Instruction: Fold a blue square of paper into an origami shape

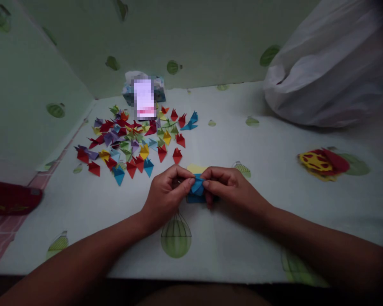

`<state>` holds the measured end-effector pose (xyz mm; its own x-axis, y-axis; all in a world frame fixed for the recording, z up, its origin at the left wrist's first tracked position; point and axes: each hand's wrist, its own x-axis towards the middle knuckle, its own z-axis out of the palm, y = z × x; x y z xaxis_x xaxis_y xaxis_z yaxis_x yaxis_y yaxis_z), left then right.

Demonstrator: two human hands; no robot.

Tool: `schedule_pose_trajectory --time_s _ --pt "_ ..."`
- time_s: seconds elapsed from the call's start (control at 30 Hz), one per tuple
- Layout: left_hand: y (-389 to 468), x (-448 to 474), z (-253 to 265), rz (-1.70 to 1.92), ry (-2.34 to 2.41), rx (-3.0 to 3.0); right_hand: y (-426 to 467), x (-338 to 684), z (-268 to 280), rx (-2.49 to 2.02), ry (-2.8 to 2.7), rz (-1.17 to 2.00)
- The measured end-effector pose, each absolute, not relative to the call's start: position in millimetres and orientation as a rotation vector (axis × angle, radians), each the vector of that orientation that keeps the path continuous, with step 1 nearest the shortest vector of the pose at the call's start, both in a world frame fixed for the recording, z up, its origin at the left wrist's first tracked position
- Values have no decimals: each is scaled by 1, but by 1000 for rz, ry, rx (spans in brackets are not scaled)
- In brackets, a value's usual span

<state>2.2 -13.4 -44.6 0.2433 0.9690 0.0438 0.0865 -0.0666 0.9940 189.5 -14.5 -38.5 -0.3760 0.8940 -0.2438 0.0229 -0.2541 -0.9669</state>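
Note:
Between both hands is a small folded piece of blue paper (198,186), pinched along its two sides. My left hand (166,193) holds its left side between thumb and fingers. My right hand (231,187) pinches the right side the same way, its lower fingers curled beneath. Under the folded piece lies more blue paper (193,199) on the table, partly covered by my right hand. A pale yellow patch (196,169) shows just beyond my fingers; I cannot tell whether it is paper or print. Many folded paper figures (130,138), in red, yellow, green, purple and blue, lie beyond my left hand.
A lit phone (145,97) leans against a tissue box (160,89) at the back. To the right rest red and yellow paper shapes (324,163). A large white plastic bag (322,80) stands at the back right. A red item (12,197) sits at the left edge.

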Motion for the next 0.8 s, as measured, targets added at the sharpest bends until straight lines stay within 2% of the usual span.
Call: schedule_pose_trajectory --time_s 0.27,0.63,0.8 --pt "-12 3 -45 1073 1033 1345 -14 190 -44 -1119 -1327 1735" --pt "-12 4 -45 1016 936 1245 -15 190 -37 -1208 -1442 1534" --pt "-10 6 -47 1038 937 1238 -14 190 -36 -1175 -1430 1583"
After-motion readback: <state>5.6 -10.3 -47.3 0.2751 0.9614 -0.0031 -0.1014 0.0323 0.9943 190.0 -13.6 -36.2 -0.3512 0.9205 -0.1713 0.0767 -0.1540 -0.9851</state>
